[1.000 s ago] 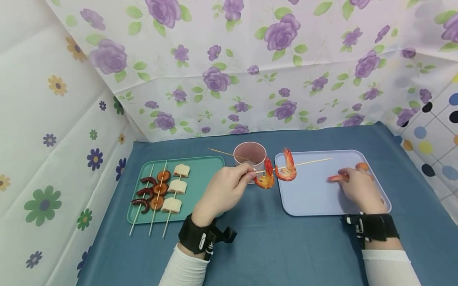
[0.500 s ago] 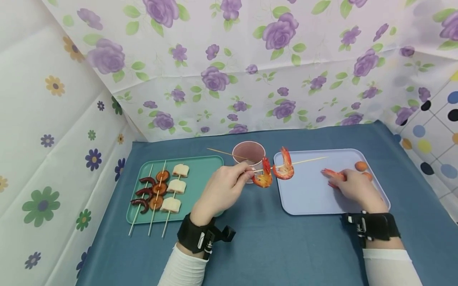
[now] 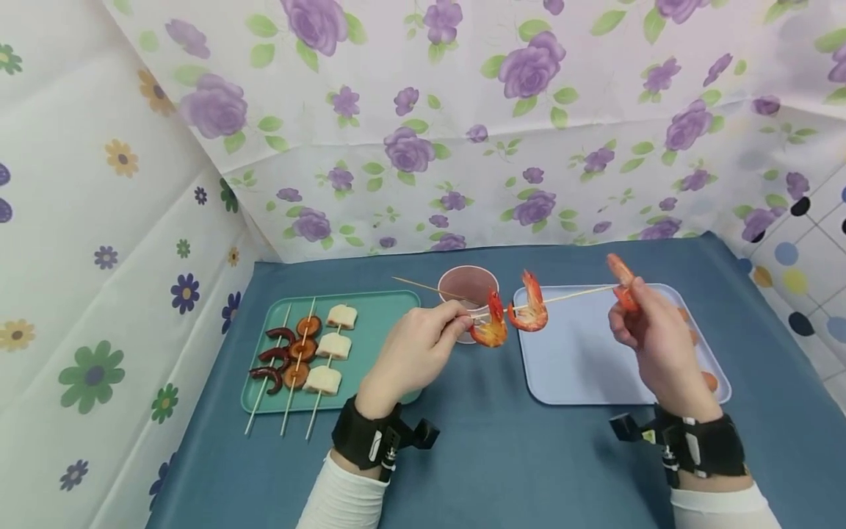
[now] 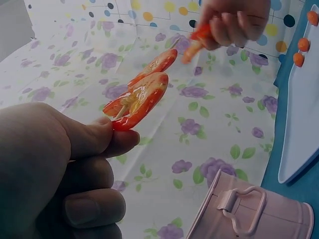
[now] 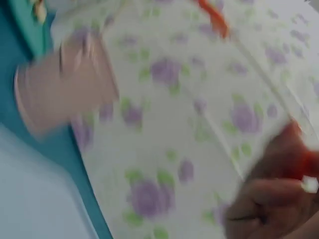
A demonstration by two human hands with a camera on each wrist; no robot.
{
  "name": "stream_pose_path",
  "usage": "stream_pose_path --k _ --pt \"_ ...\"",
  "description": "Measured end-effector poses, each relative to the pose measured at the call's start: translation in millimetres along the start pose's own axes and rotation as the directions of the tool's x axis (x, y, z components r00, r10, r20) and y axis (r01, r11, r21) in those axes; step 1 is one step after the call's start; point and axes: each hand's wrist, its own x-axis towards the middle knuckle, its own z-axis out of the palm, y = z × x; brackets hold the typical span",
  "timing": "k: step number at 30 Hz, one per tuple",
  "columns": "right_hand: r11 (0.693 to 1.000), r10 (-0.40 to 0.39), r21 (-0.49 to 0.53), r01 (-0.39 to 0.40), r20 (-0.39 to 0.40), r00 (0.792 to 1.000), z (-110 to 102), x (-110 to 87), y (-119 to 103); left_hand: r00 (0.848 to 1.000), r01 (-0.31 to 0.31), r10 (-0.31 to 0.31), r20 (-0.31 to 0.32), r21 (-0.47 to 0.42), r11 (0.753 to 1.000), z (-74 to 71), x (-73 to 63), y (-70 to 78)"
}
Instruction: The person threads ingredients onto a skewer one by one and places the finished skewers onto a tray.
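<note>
My left hand (image 3: 413,356) pinches the near end of a wooden skewer (image 3: 578,295) between thumb and fingers. Threaded on that skewer are two curled red shrimp (image 3: 529,305), also seen close up as glossy shrimp (image 4: 147,97) in the left wrist view. My right hand (image 3: 664,353) holds a third shrimp (image 3: 623,281) by thumb and fingers at the skewer's bare far end. Whether the tip has entered that shrimp I cannot tell; the right wrist view is blurred there. Under the right hand lies a pale lavender tray (image 3: 575,367).
Small orange-brown round pieces (image 3: 710,380) sit along the lavender tray's right side. A pink bucket (image 3: 468,273) with a loose stick (image 3: 419,283) stands behind my left hand. On the green tray (image 3: 383,330) at left lie skewers of sausage (image 3: 271,354), mushroom (image 3: 302,349) and white pieces (image 3: 333,345).
My right hand has lifted the third shrimp off the lavender tray and raised it to the skewer's far end. My left hand stays nearly still with its skewer.
</note>
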Motion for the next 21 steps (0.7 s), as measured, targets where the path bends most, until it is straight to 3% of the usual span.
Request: stream_pose_path --k 1,2,3,5,7,8,11,13,16,21 --pt "0.992 -0.018 0.126 0.020 -0.012 1.000 8 -1.5 -1 1.000 0.000 0.000 -0.007 -0.004 1.000 0.6 0.2 -0.1" --pt "0.963 -0.026 0.269 0.029 -0.016 1.000 15 -2.3 -1 1.000 0.000 -0.001 -0.016 -0.009 1.000 0.9 0.2 0.0" --pt "0.912 -0.033 0.407 0.040 -0.023 0.999 23 -2.5 -2 1.000 0.000 0.000 -0.027 -0.012 1.000 1.1 0.3 0.0" --pt "0.779 -0.038 0.625 0.048 -0.030 0.999 38 -3.5 -3 0.999 -0.002 0.001 -0.045 -0.018 1.000 1.3 0.4 0.3" --pt "0.702 -0.063 0.708 0.070 -0.036 0.997 51 -3.4 -4 0.998 -0.007 0.006 -0.055 -0.022 1.000 1.3 0.3 0.8" --pt "0.702 -0.088 0.706 0.090 -0.040 0.995 56 -3.2 -3 0.998 -0.010 0.009 -0.056 -0.026 1.000 1.3 0.2 1.1" --pt "0.821 -0.201 0.529 0.216 -0.086 0.976 67 -3.0 -1 0.998 -0.025 0.022 -0.063 -0.042 0.999 0.9 -0.3 2.5" --pt "0.879 -0.269 0.374 0.295 -0.122 0.955 71 -2.9 2 0.997 -0.032 0.028 -0.070 -0.055 0.998 0.6 -0.5 3.0" --pt "0.900 -0.311 0.261 0.348 -0.175 0.934 73 -2.2 4 0.996 -0.042 0.037 -0.086 -0.064 0.997 -0.1 -0.3 3.1" --pt "0.898 -0.333 0.225 0.379 -0.216 0.918 70 1.4 4 0.995 -0.047 0.040 -0.090 -0.070 0.996 -0.7 0.4 1.7"
